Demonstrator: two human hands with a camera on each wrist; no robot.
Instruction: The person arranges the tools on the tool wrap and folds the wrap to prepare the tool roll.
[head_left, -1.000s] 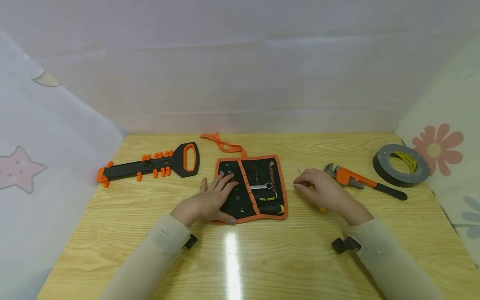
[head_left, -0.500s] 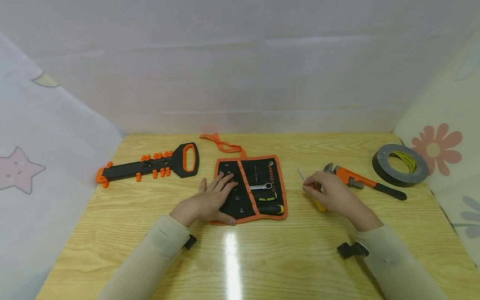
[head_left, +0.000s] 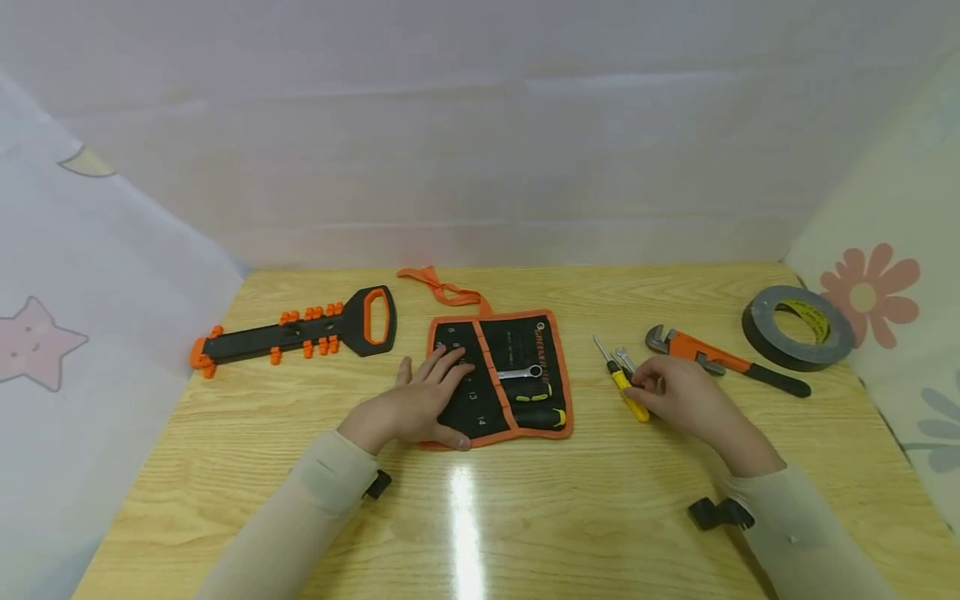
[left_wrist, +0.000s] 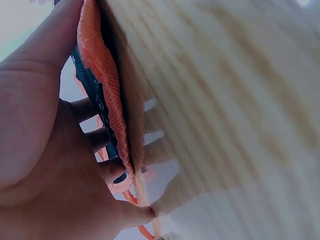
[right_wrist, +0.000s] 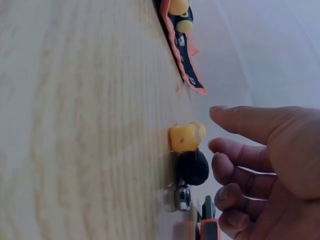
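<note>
My left hand (head_left: pixel 420 402) lies with fingers spread on the left half of a black tool pouch (head_left: pixel 528 333) with orange trim. Its thumb rests on the near orange edging (left_wrist: pixel 102 75). In the pouch's right half sit a ring-ended wrench (head_left: pixel 521 372) and black-and-yellow handles (head_left: pixel 538 417). My right hand (head_left: pixel 678 396) hovers loosely curled just right of a yellow-and-black screwdriver (head_left: pixel 630 397). A small open-end wrench (head_left: pixel 624 358) lies beside it, partly behind the fingers. The right wrist view shows a gap between thumb and fingers (right_wrist: pixel 225 165), and a black rounded end (right_wrist: pixel 193 167) beside the yellow handle.
Beyond my right hand lies an orange pipe wrench (head_left: pixel 705 352), with a roll of tape (head_left: pixel 798 327) farther right. A black rack with orange clips (head_left: pixel 277 337) sits at the left. The pouch's orange tie (head_left: pixel 446 289) trails toward the back wall.
My right hand has drawn back to the right, uncovering the screwdriver and the small wrench's end, which lie on the table. The left hand stays on the pouch.
</note>
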